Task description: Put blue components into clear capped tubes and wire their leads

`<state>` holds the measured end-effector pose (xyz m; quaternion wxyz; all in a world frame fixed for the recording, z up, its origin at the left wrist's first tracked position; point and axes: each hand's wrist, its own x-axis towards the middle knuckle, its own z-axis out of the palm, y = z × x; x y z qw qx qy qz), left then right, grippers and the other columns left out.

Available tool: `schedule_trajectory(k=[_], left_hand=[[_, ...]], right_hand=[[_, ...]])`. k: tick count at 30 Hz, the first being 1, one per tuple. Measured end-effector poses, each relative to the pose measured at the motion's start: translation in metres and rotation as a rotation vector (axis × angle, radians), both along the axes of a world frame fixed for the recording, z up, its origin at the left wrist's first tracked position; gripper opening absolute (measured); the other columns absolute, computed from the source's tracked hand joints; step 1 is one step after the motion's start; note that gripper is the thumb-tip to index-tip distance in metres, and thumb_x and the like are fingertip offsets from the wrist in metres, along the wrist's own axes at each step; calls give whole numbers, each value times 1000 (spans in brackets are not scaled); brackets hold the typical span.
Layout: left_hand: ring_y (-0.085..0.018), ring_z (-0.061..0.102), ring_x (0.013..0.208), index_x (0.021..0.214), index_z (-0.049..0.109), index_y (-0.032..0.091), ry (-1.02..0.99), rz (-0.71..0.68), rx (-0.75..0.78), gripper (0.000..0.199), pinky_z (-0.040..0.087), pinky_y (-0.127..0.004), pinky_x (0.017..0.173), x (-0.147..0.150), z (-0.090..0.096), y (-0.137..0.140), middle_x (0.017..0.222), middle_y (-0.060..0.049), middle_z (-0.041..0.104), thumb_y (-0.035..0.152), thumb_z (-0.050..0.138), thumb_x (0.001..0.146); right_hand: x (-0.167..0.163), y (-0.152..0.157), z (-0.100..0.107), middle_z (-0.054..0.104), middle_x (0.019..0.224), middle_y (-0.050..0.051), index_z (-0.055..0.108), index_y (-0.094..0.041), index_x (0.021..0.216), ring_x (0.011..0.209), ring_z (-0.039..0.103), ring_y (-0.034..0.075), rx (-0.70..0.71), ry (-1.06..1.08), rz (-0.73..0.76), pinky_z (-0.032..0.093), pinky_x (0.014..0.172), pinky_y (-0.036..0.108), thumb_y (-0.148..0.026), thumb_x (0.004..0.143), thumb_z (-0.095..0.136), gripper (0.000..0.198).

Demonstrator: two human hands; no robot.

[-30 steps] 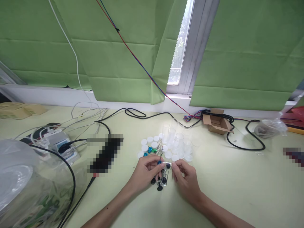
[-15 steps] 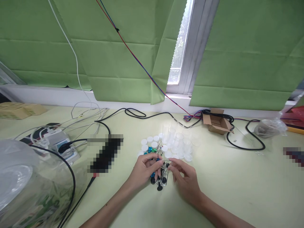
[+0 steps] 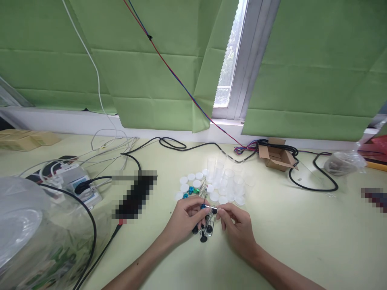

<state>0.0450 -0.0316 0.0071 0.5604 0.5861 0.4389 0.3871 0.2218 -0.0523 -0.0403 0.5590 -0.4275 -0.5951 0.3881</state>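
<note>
While the left hand (image 3: 184,216) pinches a blue piece (image 3: 202,206), the right hand (image 3: 237,225) pinches a thin rod (image 3: 213,208) between them.

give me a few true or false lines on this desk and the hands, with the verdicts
1. The left hand holds a small blue piece. True.
2. The right hand lies flat on the tabletop. False: its fingers are bent, fingertips at the end of a thin rod.
3. The cardboard box stands open. True.
4. Green blinds cover the window completely. False: a strip of glass shows between them.
5. Clear cups stand beyond the hands. True.
</note>
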Motion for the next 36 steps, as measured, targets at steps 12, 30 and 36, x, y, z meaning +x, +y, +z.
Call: schedule_trajectory(k=[12, 30, 36], left_hand=[[-10, 55, 51, 78, 71, 15, 77, -54, 135, 22, 47, -22, 47, 0, 5, -2, 78, -3, 58, 36, 67, 84], [-11, 52, 44, 85, 66, 13, -34, -50, -19, 28, 46, -22, 45, -1, 3, 1, 54, 1, 58, 41, 68, 85], [-10, 53, 44, 87, 66, 13, -37, -51, -29, 26, 45, -21, 45, -3, -1, 0, 53, 1, 60, 39, 69, 85]], right_hand=[[-1, 1, 7, 50, 52, -3, 52, -19, 64, 44, 48, 10, 7, -44, -17, 41, 44, 22, -38, 98, 50, 39], [-2, 0, -3, 64, 76, 2, 68, -20, 107, 46, 50, 8, 23, 33, -68, 44, 41, 20, -30, 93, 59, 19], [-2, 1, -3, 66, 70, 1, 69, -20, 103, 43, 49, 8, 18, 50, -73, 45, 40, 19, -27, 92, 59, 16]])
